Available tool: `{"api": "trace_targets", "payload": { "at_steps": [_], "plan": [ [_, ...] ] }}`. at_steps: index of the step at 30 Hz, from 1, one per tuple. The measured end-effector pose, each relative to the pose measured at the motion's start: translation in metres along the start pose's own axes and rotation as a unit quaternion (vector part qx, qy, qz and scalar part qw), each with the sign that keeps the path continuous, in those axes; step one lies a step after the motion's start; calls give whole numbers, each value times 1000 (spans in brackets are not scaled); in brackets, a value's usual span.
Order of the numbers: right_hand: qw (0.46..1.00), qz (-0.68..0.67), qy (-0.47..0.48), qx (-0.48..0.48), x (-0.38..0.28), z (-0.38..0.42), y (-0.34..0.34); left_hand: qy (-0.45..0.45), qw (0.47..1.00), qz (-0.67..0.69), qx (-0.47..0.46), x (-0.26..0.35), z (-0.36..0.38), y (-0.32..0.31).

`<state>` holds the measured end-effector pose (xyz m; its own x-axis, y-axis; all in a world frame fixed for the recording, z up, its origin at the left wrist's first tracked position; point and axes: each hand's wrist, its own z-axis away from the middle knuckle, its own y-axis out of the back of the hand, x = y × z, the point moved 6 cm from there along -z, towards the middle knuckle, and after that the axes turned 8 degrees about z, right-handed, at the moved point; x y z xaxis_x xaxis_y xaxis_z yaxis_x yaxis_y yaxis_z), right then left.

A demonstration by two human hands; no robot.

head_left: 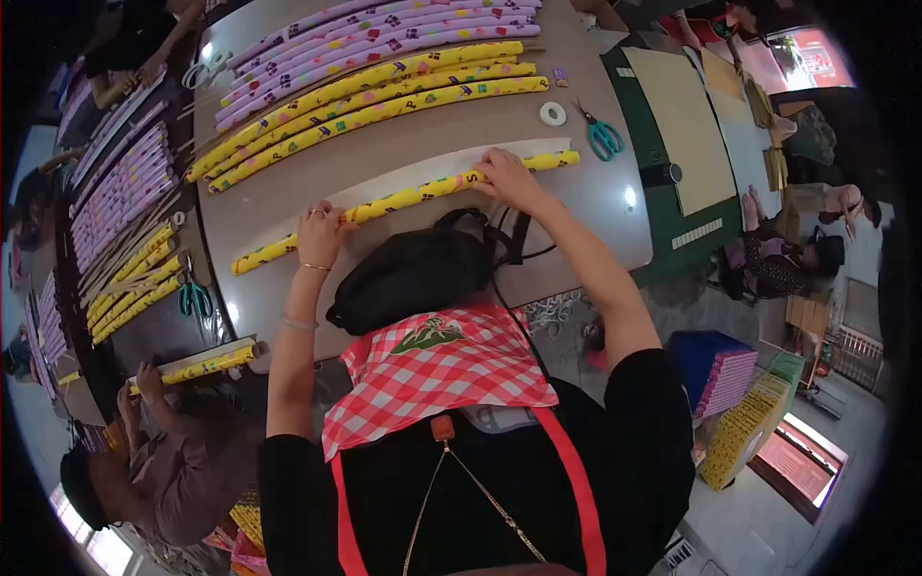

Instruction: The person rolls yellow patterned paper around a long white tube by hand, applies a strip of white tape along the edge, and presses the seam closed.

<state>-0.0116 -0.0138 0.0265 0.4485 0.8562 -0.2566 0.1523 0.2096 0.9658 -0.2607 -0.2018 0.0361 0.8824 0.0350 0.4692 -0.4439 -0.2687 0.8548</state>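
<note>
A long roll of yellow patterned wrapping paper [413,200] lies slantwise across the table before me, with its white sheet edge [384,180] showing along the far side. My left hand [322,233] is closed around it left of the middle, its fingertips partly hidden. Toward the other end, my right hand [507,180] grips the same roll from above, thumb and fingers pressed on it. Against the table's near edge, between my forearms, rests a black bag [413,274].
Finished yellow rolls [375,115] and purple rolls [384,43] lie farther back. To the right are a tape roll [552,113], teal scissors [603,139] and a green cutting mat [634,154]. A co-worker [182,461] handles another yellow roll [206,363] at a neighbouring table.
</note>
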Motion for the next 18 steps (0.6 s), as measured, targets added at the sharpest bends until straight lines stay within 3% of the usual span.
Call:
{"api": "trace_targets", "payload": {
  "at_steps": [3, 8, 18],
  "plan": [
    [1000, 8, -2, 19, -2, 4, 3, 43, 998, -39, -15, 3, 0, -3],
    [999, -6, -7, 34, -3, 11, 6, 71, 995, -22, 65, 13, 7, 0],
    [998, 19, -3, 61, 2, 25, 11, 61, 998, 8, 29, 25, 12, -1]
  ]
}}
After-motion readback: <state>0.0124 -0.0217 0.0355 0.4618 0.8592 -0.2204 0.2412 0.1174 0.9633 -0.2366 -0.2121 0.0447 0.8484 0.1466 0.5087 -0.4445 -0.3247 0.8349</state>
